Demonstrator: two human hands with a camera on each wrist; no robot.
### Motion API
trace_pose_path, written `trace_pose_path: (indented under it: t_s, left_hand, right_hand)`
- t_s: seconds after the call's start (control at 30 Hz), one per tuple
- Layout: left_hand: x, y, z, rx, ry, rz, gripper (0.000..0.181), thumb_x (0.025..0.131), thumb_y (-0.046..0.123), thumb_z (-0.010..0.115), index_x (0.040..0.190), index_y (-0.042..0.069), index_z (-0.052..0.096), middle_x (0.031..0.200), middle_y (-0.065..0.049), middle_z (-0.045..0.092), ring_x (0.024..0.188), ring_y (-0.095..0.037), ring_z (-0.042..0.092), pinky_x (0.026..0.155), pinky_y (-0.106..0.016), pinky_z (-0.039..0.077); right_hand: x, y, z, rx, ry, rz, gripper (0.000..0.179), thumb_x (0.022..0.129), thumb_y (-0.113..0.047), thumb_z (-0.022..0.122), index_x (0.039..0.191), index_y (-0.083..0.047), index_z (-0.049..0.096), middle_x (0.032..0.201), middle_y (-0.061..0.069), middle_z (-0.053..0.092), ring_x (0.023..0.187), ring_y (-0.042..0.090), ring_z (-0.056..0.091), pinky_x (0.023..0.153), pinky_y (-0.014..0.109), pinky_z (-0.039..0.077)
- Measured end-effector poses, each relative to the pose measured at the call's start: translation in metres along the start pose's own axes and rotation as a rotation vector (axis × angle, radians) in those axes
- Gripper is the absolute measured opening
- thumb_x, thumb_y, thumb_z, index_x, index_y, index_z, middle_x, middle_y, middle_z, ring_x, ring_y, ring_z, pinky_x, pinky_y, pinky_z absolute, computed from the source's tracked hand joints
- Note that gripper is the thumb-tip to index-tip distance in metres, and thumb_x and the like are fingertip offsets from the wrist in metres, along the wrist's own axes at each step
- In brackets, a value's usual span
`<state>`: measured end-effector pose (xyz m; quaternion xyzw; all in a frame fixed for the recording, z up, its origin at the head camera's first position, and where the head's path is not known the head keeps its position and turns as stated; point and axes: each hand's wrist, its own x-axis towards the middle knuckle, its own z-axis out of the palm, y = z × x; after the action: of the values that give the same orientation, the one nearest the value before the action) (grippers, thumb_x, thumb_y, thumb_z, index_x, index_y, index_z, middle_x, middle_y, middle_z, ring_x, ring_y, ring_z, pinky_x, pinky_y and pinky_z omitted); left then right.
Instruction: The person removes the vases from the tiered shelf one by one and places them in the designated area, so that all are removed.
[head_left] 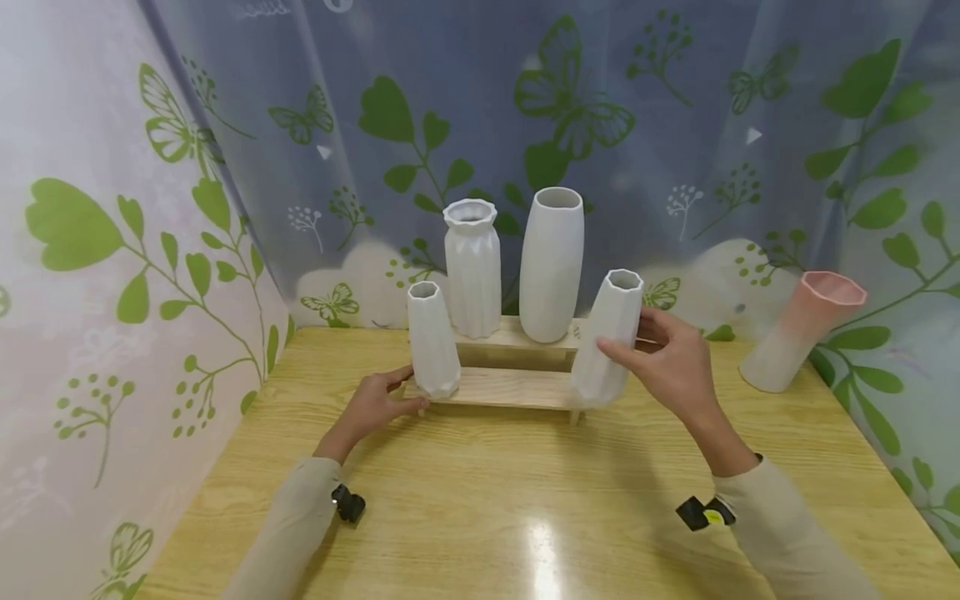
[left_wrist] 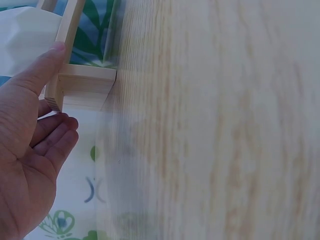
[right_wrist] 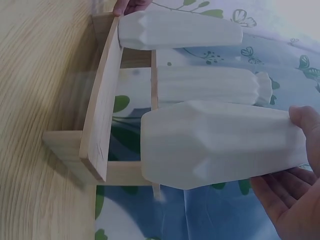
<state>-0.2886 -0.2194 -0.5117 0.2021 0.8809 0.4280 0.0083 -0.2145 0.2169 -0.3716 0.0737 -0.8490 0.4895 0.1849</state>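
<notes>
The tabletop (head_left: 480, 508) carries the two-step wooden stand (head_left: 517, 388), the clock centre. At 8 o'clock, the left grip (head_left: 377, 407) pinches the stand's end. At 3 o'clock, the right grip (head_left: 673, 362) holds a faceted vase (head_left: 613, 318) above the front step. At 9 o'clock, a matching vase (head_left: 433, 342) stands on that step. Rear step: fluted vase (head_left: 474, 275), 11 o'clock; tall vase (head_left: 552, 267), 1 o'clock.

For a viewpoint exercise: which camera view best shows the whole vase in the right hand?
The head view: the held vase shows from base to open mouth, partly covered by the right hand. The right wrist view shows its body closer, mouth unseen; the left wrist, none of it.
</notes>
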Motion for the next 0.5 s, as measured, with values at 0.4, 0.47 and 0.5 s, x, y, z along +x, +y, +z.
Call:
trace_pose_path:
  t_s: [0.4,0.47,0.5]
  left_hand:
    - [0.000,0.000,-0.001,0.020,-0.007,0.001,0.079,0.087,0.039,0.083,0.149,0.002,0.052,0.149,-0.017,0.053,0.135,-0.035,0.054,0.108,-0.050,0.049]
    - [0.000,0.000,-0.001,0.019,-0.008,0.000,0.080,0.087,0.040,0.082,0.149,0.001,0.051,0.150,-0.017,0.053,0.135,-0.035,0.054,0.108,-0.050,0.049]
    - [0.000,0.000,-0.001,0.019,-0.008,0.000,0.080,0.087,0.040,0.083,0.149,0.001,0.051,0.150,-0.017,0.052,0.135,-0.036,0.054,0.108,-0.051,0.049]
  right_hand:
    - [-0.005,0.018,-0.024,-0.049,0.086,0.048,0.062,0.085,-0.034,0.086,0.134,-0.003,0.066,0.118,0.019,0.072,0.089,-0.008,0.063,0.076,0.008,0.054]
    - [-0.005,0.022,-0.028,-0.056,0.088,0.060,0.063,0.085,-0.034,0.086,0.135,-0.003,0.065,0.118,0.020,0.071,0.089,-0.008,0.063,0.076,0.008,0.054]
    - [-0.005,0.024,-0.030,-0.059,0.090,0.064,0.063,0.085,-0.034,0.086,0.135,-0.002,0.065,0.119,0.020,0.071,0.089,-0.009,0.062,0.076,0.007,0.054]
